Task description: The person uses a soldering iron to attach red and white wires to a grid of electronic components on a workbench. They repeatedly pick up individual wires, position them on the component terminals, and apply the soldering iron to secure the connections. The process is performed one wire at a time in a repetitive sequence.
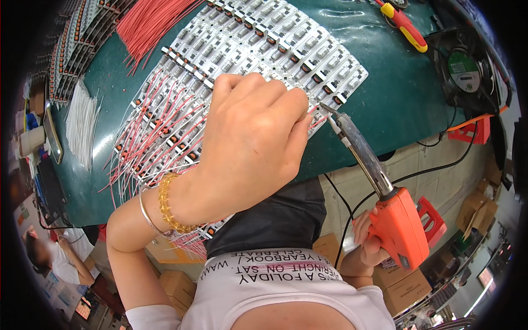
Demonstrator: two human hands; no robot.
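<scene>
My left hand (pixel 256 126) is closed, its fingertips pinched over the right edge of a panel of small white circuit boards (pixel 324 63). A short bit of thin red wire (pixel 314 110) shows at those fingertips; the rest is hidden by the hand. Wrapped round an orange-red soldering gun (pixel 400 228) is my right hand (pixel 367 246). The gun's metal tip meets the panel's edge close beside the left fingertips, and the exact contact is too small to tell. Many red and white wires (pixel 159 124) rise from the boards left of my hand.
Bundles of loose red wires (pixel 151 27) and white wires (pixel 82 124) lie on the green table (pixel 385 82). More board panels (pixel 77 49) are stacked far left. Red-yellow pliers (pixel 404 27) and a black fan (pixel 465 66) sit far right. A black cable (pixel 434 170) hangs beyond the edge.
</scene>
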